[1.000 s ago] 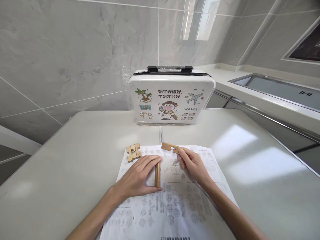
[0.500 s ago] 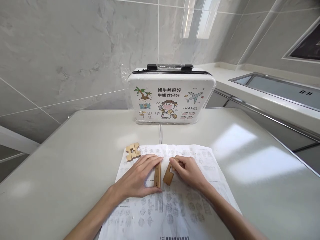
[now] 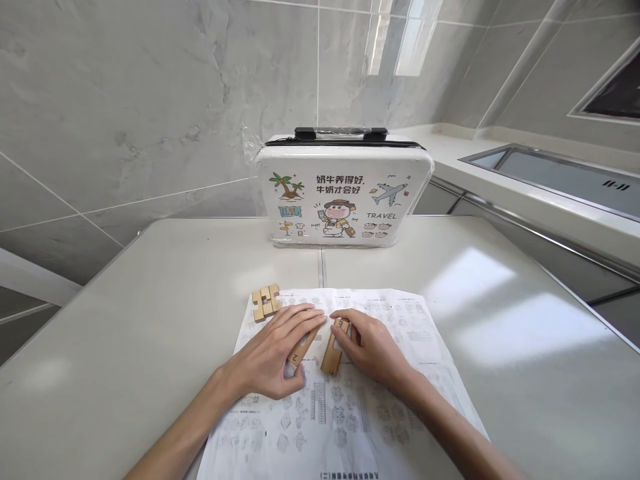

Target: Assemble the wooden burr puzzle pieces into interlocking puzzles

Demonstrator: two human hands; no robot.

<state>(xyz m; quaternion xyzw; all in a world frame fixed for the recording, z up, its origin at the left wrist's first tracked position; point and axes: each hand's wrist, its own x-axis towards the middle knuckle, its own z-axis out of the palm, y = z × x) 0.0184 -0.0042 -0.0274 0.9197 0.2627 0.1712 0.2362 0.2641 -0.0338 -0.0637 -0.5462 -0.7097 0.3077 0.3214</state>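
Observation:
My left hand (image 3: 273, 353) is closed around a wooden puzzle block (image 3: 301, 348) with a "2" on its end, tilted over the printed sheet. Part of that block hides under my fingers. Opposite, my right hand (image 3: 373, 343) grips a second wooden puzzle block (image 3: 331, 357), which is notched and marked at its ends. A narrow gap separates the two blocks. Beyond my left hand, several wooden puzzle blocks (image 3: 266, 303) lie grouped together at the sheet's far left corner. The printed sheet (image 3: 310, 460), covered in small block drawings, lies beneath both hands.
A plastic-wrapped white case (image 3: 310, 230) with cartoon pictures and a black handle stands at the back of the white table (image 3: 165, 287), close to the tiled wall. On the right is a counter (image 3: 525, 187) with a dark panel set in it.
The block in my left hand has tilted over, its near end swinging left, and my thumb has drawn in. The right-hand block has turned more upright and shifted slightly left.

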